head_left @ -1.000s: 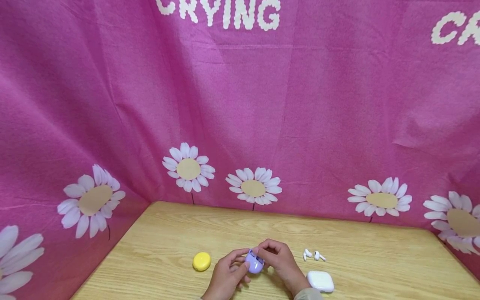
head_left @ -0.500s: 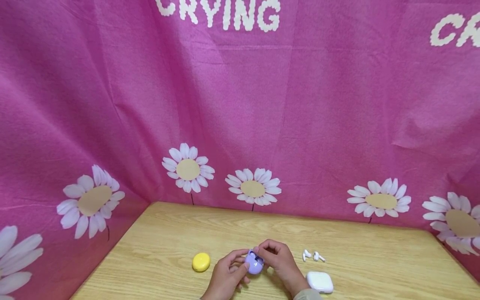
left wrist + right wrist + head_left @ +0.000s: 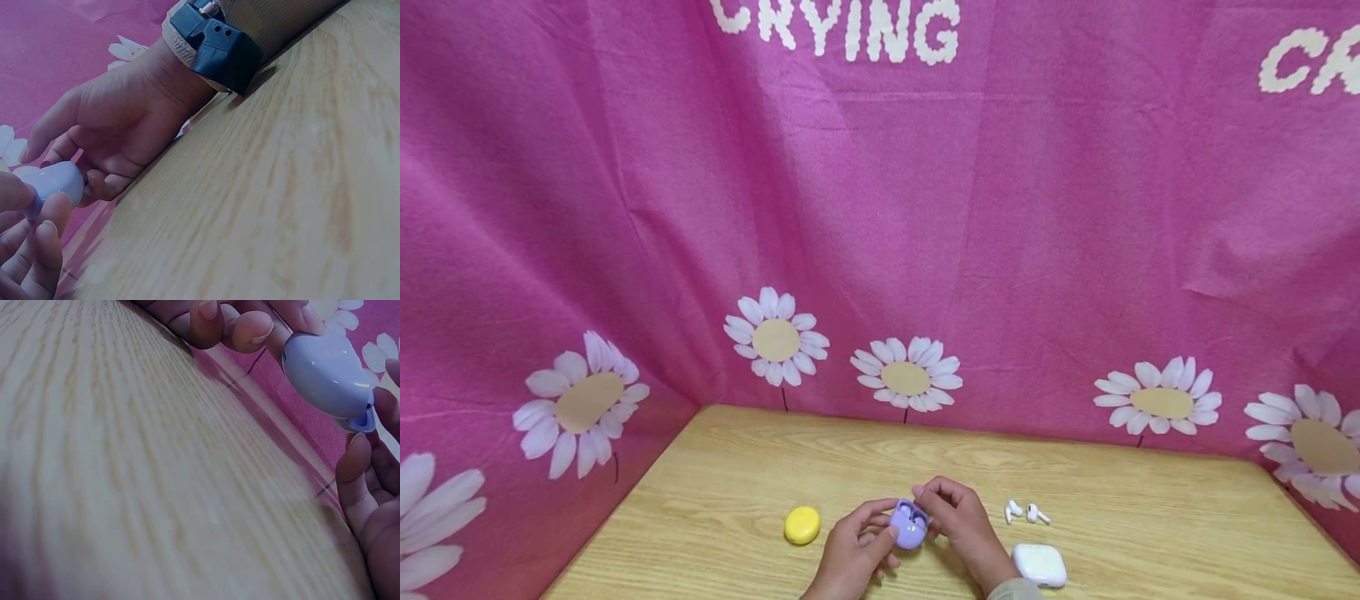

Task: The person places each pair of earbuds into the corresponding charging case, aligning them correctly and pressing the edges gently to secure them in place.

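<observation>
A glossy purple earbud case (image 3: 907,533) is held just above the wooden table with its lid raised; rounded purple shapes show in its wells. My left hand (image 3: 852,550) grips its left side, thumb on the front, index finger along the back. In the left wrist view my left hand (image 3: 40,256) curls under the case (image 3: 59,180). My right hand (image 3: 962,525) bends round the right side, thumb and index near the top right corner. In the right wrist view, fingertips of my right hand (image 3: 378,506) meet the small lid end of the case (image 3: 328,372).
A round yellow case (image 3: 802,526) lies left of my hands on the wooden table (image 3: 760,450). To the right are two white earbuds (image 3: 1014,510) and a white earbud case (image 3: 1040,565). A pink cloth (image 3: 1037,250) with daisies hangs behind.
My right thumb and index finger have shifted slightly up and away from the wells, so more of the purple case's inside shows. My left hand keeps its grip.
</observation>
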Available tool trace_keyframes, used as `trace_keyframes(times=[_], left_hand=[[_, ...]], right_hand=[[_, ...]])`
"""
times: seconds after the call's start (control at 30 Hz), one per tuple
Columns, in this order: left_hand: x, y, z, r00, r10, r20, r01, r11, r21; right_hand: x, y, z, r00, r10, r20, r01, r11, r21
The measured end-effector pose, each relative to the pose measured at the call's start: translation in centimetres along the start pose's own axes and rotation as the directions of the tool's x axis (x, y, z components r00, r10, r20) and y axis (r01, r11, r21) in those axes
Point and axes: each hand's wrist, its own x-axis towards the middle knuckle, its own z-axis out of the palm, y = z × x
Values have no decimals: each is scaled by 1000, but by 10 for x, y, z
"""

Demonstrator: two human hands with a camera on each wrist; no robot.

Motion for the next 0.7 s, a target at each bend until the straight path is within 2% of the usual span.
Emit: trace_keyframes(times=[0.27, 0.4, 0.57, 0.63, 0.7], left_hand=[[0, 0, 0, 1000, 5, -5, -5, 1000, -26], [0, -1, -2, 1000, -9, -24, 8, 999, -32], [0, -1, -3, 999, -4, -36, 2, 999, -53], [0, 0, -3, 999, 3, -41, -6, 998, -69], [1, 1, -3, 999, 9, -52, -13, 996, -86]], right_hand=[[-1, -1, 1, 999, 20, -43, -18, 999, 34], [-6, -2, 6, 991, 24, -134, -22, 1000, 18], [-17, -3, 11, 967, 16, -253, -22, 999, -23], [-21, -4, 11, 966, 6, -259, -15, 999, -35], [-25, -4, 11, 975, 5, -224, -15, 999, -44]])
